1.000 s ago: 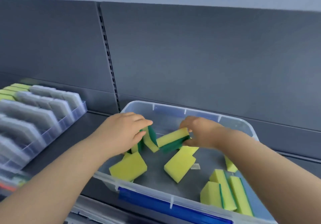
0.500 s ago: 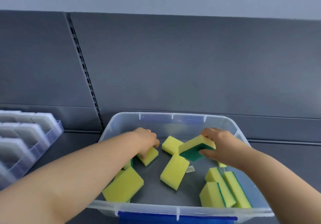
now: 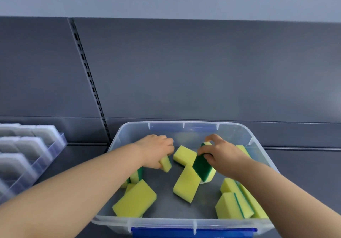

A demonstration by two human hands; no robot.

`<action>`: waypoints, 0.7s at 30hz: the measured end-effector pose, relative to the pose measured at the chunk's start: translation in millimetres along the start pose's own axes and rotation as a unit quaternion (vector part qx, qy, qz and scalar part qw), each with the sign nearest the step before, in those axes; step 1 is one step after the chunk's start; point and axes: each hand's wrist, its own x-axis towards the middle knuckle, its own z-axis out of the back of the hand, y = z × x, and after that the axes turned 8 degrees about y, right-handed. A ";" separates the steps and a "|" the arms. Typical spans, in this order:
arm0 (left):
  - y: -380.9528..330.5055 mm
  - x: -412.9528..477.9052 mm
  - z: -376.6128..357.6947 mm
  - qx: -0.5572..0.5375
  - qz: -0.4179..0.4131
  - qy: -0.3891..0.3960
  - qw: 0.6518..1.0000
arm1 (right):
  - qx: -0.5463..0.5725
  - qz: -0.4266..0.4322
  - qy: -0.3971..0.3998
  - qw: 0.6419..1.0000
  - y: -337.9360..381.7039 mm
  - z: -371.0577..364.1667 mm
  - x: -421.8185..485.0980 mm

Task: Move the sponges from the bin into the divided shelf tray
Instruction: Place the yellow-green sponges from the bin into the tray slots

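Head view. Two bare forearms reach from the lower corners into a clear plastic bin [image 3: 182, 125] standing on a dark grey shelf [image 3: 83, 156].

Hidden or unclear: the bin's near wall and its blue latch [image 3: 193, 232] are cut off by the bottom edge. The left hand [image 3: 156, 150] is curled knuckles-up over a yellow sponge [image 3: 166, 164], gripping it. Only the sponge's near end shows, and the fingertips are out of sight. The left forearm covers part of a green-sided sponge [image 3: 138, 175], and whether another lies beneath it cannot be told. The right wrist hides most of a sponge by the far right wall [image 3: 243, 150]. The divided tray [image 3: 60, 142] at far left is blurred and cut off by the frame edge. Its compartments hold pale grey items that cannot be identified.

Counts: two hands, each holding one sponge. The right hand [image 3: 221, 154] pinches a tilted sponge [image 3: 203, 167] between thumb and fingers, with its green face toward the camera and its lower corner near the bin floor. Eight loose sponges can be counted in the bin:
- The two partly hidden ones already named.
- One flat between the hands [image 3: 184, 155].
- One just in front of it [image 3: 186, 184].
- One large at the front left [image 3: 134, 200].
- Three packed together at the front right [image 3: 231, 207].

No yellow sponge can be made out in the tray.
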 end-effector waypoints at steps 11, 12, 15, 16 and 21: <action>-10.8 -39.5 20.8 -0.256 0.108 -0.116 0.954 | -0.061 -0.004 0.087 0.994 15.1 6.1 5.5; -11.9 -40.4 21.7 -0.277 0.111 -0.122 0.947 | -0.081 0.008 0.078 0.994 15.9 7.8 5.2; -16.3 -42.4 25.6 -0.302 0.117 -0.137 0.936 | -0.124 0.025 0.048 0.991 14.6 12.8 2.6; -18.1 -42.8 27.5 -0.307 0.116 -0.146 0.933 | -0.136 0.023 0.035 0.990 13.0 14.1 2.3; -34.0 -47.0 39.7 -0.315 0.126 -0.180 0.923 | -0.055 0.030 -0.015 0.998 -1.7 16.6 -3.1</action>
